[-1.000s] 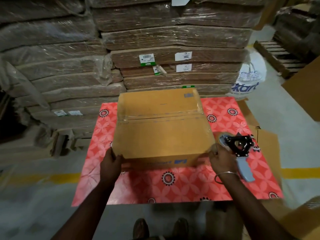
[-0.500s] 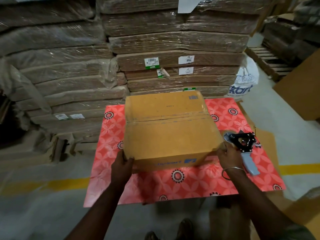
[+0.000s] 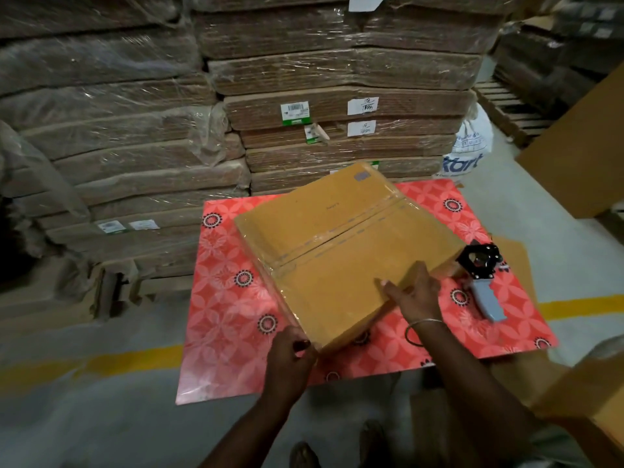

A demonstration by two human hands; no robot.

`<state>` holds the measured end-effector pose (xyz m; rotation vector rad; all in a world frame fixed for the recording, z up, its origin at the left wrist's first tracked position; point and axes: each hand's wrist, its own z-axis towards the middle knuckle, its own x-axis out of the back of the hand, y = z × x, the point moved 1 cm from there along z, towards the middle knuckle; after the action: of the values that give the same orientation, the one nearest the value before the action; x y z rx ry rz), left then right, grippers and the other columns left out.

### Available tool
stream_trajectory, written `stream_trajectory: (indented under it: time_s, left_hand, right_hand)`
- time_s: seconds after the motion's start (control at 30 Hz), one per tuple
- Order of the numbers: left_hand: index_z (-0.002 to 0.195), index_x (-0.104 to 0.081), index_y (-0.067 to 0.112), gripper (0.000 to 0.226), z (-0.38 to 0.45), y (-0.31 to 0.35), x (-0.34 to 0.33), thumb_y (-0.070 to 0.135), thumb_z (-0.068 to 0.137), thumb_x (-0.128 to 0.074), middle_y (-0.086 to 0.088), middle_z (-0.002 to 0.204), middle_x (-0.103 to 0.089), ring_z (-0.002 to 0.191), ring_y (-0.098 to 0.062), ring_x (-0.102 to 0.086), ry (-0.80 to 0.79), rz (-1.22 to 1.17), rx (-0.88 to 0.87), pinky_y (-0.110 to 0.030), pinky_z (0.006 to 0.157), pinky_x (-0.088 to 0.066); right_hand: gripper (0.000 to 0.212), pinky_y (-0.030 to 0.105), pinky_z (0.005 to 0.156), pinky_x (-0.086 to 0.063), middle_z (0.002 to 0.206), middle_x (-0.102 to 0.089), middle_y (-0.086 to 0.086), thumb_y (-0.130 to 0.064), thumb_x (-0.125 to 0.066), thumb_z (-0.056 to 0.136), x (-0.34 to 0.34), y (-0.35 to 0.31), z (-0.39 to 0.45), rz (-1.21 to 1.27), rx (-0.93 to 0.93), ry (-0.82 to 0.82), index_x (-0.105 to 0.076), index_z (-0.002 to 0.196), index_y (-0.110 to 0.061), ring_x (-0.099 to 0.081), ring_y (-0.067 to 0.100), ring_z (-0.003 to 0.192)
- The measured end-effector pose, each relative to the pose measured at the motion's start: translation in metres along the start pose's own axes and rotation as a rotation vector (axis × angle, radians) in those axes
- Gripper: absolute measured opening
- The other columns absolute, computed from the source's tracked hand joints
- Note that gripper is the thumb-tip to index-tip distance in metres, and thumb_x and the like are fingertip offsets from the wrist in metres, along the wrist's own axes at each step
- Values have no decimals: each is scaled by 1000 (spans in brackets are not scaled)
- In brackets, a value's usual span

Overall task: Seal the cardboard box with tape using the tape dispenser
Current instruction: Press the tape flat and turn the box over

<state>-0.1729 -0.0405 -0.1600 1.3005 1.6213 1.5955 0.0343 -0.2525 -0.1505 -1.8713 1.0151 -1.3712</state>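
Observation:
A brown cardboard box (image 3: 341, 238) lies turned at an angle on a red patterned sheet (image 3: 229, 319). Clear tape runs along its centre seam and down its left side. My left hand (image 3: 292, 352) grips the box's near corner. My right hand (image 3: 417, 292) rests on the box's near right edge, thumb on the top face. The tape dispenser (image 3: 483, 278), with a black head and a grey handle, lies on the sheet to the right of the box, untouched.
Tall stacks of plastic-wrapped flat cardboard (image 3: 331, 82) stand right behind the sheet and to the left. A white printed bag (image 3: 467, 150) leans at the back right. Brown cardboard sheets (image 3: 580, 157) stand on the right. A yellow line (image 3: 101, 363) crosses the grey floor.
The box has been rotated on the sheet from square-on to diagonal. My left hand moved to the near corner and my right hand onto the top edge. The dispenser stayed put.

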Motion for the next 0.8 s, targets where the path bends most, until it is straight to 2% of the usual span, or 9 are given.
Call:
stream_trajectory:
  time_s: [0.17, 0.27, 0.37, 0.47, 0.5, 0.57, 0.63, 0.73, 0.8]
  left_hand:
    - [88, -70, -7, 35, 32, 18, 31, 27, 79, -72, -5, 78, -70, 75, -15, -64, -184, -59, 109, -25, 67, -48]
    - [87, -74, 6, 14, 81, 24, 82, 20, 90, -71, -15, 88, -73, 82, -23, -63, 34, -59, 213, -31, 71, -46]
    - [107, -70, 14, 12, 140, 35, 124, 15, 96, -69, -13, 106, -73, 95, -25, -65, 375, 21, 143, -33, 84, -48]
    - [133, -53, 20, 42, 183, 48, 142, 5, 96, -66, 13, 97, -74, 80, 11, -65, 337, 13, 56, -15, 86, -52]
    - [125, -58, 24, 37, 195, 46, 145, 7, 93, -70, 23, 86, -74, 75, 11, -66, 248, 3, 51, -20, 89, -56]
    - [100, -75, 21, 27, 216, 28, 152, 27, 75, -83, 7, 82, -79, 78, -10, -74, 191, 32, 21, -48, 93, -59]
    - [94, -76, 9, 48, 244, -23, 166, 41, 62, -87, -9, 87, -79, 80, -28, -77, 163, 152, 31, -59, 82, -61]
    - [98, -72, 6, 63, 235, -57, 158, 57, 64, -90, -10, 86, -78, 78, -30, -77, 211, 241, 113, -57, 69, -61]
    - [105, -66, 15, 65, 192, -43, 131, 61, 66, -88, -11, 90, -74, 80, -26, -74, 260, 201, 118, -51, 70, -61]
  right_hand:
    - [118, 23, 119, -16, 168, -12, 12, -8, -86, 77, 1, -17, 43, 34, 164, -98, -6, 162, -16, -14, 19, 153]
    - [118, 8, 110, -17, 169, -8, 4, 1, -82, 78, 8, -29, 62, -7, 263, -215, -1, 162, -14, -10, 9, 150]
    - [117, 18, 112, -18, 169, -8, 3, 2, -80, 80, 6, -32, 86, -4, 273, -308, 2, 162, -19, -13, 9, 148]
    - [117, 5, 102, -20, 164, -6, -3, 9, -76, 81, 1, -38, 99, 35, 269, -336, 5, 161, -17, -12, 11, 149]
    - [117, 1, 97, -22, 159, -8, -8, 13, -74, 82, -2, -39, 101, 67, 254, -341, 8, 161, -15, -15, 10, 147]
    - [117, -3, 89, -29, 149, -16, -9, 20, -69, 82, -3, -43, 99, 109, 224, -327, 12, 160, -14, -22, 6, 137]
    - [118, 11, 98, -36, 154, -20, -4, 25, -66, 81, -1, -40, 105, 121, 226, -248, 13, 160, -15, -29, 10, 136]
    - [103, 39, 104, -45, 151, -42, 3, 15, -65, 83, 2, -28, 117, 158, 202, -100, -9, 161, -24, -51, 22, 130]
    - [55, 34, 89, -48, 114, -65, 4, -7, -68, 84, 6, -28, 120, 129, 133, 26, -53, 137, -12, -60, 19, 104]
